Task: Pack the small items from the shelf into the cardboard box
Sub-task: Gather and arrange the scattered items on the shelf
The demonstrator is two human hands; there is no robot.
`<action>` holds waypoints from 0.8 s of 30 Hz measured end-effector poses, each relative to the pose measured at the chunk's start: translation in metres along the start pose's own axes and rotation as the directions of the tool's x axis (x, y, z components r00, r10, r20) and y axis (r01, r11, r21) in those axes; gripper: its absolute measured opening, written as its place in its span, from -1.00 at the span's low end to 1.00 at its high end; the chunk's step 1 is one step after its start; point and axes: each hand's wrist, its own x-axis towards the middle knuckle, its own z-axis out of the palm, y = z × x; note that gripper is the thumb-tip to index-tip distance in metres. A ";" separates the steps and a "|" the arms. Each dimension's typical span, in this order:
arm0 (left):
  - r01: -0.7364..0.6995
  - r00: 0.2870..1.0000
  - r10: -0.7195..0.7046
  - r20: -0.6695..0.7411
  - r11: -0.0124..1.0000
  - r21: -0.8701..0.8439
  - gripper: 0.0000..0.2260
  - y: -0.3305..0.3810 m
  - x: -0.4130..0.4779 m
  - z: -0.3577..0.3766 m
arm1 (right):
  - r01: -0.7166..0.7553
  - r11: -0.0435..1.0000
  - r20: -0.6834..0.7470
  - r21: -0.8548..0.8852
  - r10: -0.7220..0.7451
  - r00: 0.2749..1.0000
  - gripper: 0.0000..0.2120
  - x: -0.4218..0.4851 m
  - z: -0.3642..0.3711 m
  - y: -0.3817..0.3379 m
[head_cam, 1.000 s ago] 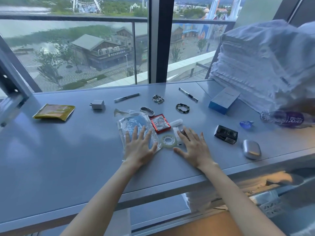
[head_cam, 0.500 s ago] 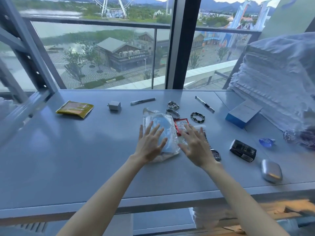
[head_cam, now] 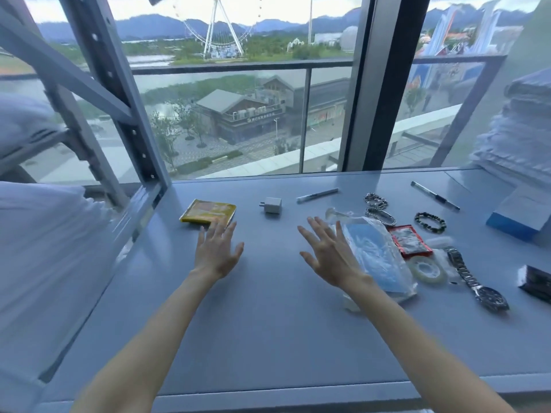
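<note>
Small items lie spread on the grey shelf (head_cam: 268,338). My left hand (head_cam: 217,251) is open, palm down, its fingertips at the near edge of a yellow packet (head_cam: 208,210). My right hand (head_cam: 328,254) is open too, fingers spread, beside the left edge of a clear plastic bag with blue contents (head_cam: 375,251). A white charger (head_cam: 272,205) and a silver pen (head_cam: 317,195) lie beyond the hands. To the right are two chain bracelets (head_cam: 378,208), a dark bead bracelet (head_cam: 430,222), a red packet (head_cam: 410,241), a tape roll (head_cam: 426,271) and a wristwatch (head_cam: 477,281). No cardboard box is in view.
A black pen (head_cam: 435,195), a blue box (head_cam: 518,219) and a black object (head_cam: 536,281) sit at the right. Folded white cloth (head_cam: 518,138) is stacked at the far right, more white fabric (head_cam: 44,263) at the left. A metal rack post (head_cam: 119,114) rises at the back left before the window.
Both hands have left the plastic bag and the items beside it and moved left; the left hand now reaches the yellow packet. The view has swung left and up.
</note>
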 end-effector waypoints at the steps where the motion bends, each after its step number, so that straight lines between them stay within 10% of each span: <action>1: 0.015 1.000 -0.015 0.004 1.000 0.023 -0.45 -0.012 0.009 0.000 | -0.035 0.999 -0.012 -0.003 0.035 0.999 -0.48 0.002 0.003 -0.001; 9: 0.101 0.971 -0.106 0.212 0.994 0.036 -0.40 -0.051 0.074 0.008 | -0.301 0.947 0.079 -0.115 0.311 0.947 -0.42 -0.024 0.014 0.031; 24: -0.416 0.890 0.428 0.157 0.904 -0.101 -0.41 0.091 0.085 0.046 | -0.374 0.924 0.065 -0.085 0.380 0.923 -0.51 -0.057 -0.004 0.073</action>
